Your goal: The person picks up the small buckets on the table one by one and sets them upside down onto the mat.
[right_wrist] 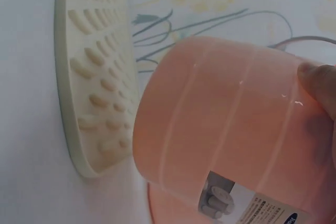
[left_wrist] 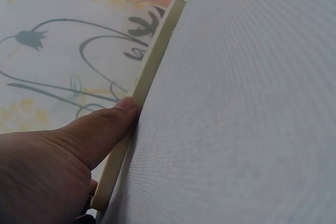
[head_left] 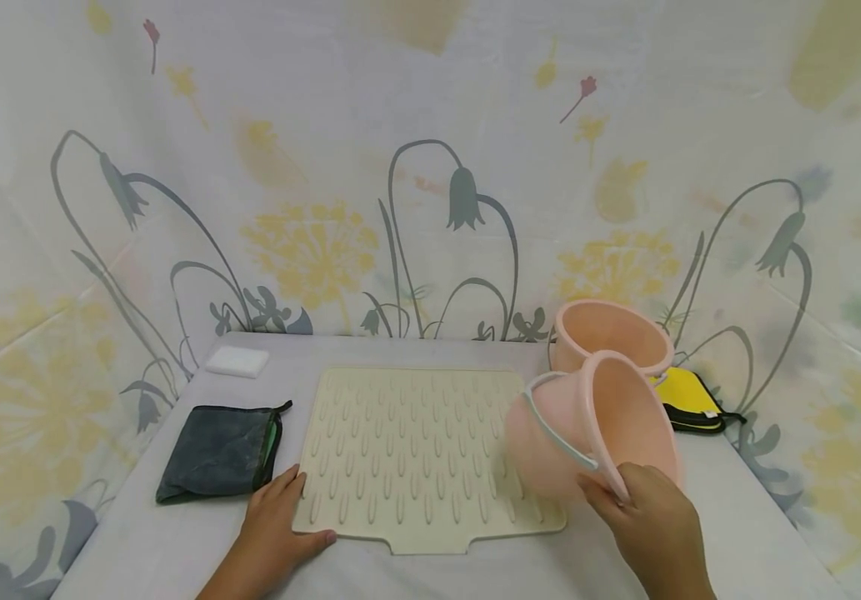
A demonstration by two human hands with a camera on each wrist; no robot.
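A pink bucket (head_left: 550,425) with a pale handle is tilted over the right side of a cream ridged mat (head_left: 418,521). My right hand (head_left: 655,525) grips its rim, the thumb on the outer wall and the fingers partly hidden. The right wrist view shows the bucket's side (right_wrist: 210,108) with a printed label (right_wrist: 247,203). At the mat's front left corner rests my left hand (head_left: 272,521), fingers along the left side. In the left wrist view its thumb (left_wrist: 105,129) touches the mat's front edge (left_wrist: 152,72).
Behind the tilted bucket stands a second pink bucket (head_left: 573,342). A yellow and black folded pouch (head_left: 688,396) lies beside it. To the left of the mat are a dark zipped pouch (head_left: 216,450) and a white block (head_left: 237,362). A flower-printed curtain (head_left: 430,275) rises behind the table.
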